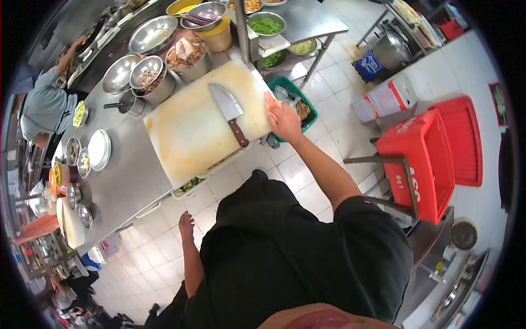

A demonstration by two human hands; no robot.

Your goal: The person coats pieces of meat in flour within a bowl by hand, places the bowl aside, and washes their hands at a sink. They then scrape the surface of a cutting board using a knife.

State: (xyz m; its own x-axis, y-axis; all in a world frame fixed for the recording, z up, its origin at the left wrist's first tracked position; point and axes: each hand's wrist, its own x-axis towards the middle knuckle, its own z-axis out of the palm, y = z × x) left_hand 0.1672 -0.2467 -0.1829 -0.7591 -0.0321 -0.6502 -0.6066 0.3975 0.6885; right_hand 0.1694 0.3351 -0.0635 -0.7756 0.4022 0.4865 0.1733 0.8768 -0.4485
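Note:
My right hand [284, 117] reaches to the right edge of a thick, yellowed cutting board [181, 129], its fingers stretched out against the edge, holding nothing. A cleaver-like kitchen knife [226, 102] lies flat on the board, its brown riveted handle toward me and apart from my hand. My left hand [186, 223] hangs low beside my body, over the floor, with its fingers loosely bent and nothing visible in them. Behind the board stand a pot of raw meat pieces [174, 64] and a steel pot with a bowl of meat on top [156, 93].
Below the board's right side sits a green basket [312, 118] with plastic bags. White plates [99, 151] and small steel bowls line the counter. A red bin [413, 164] stands at right. A co-worker in a grey shirt [46, 107] is across the counter.

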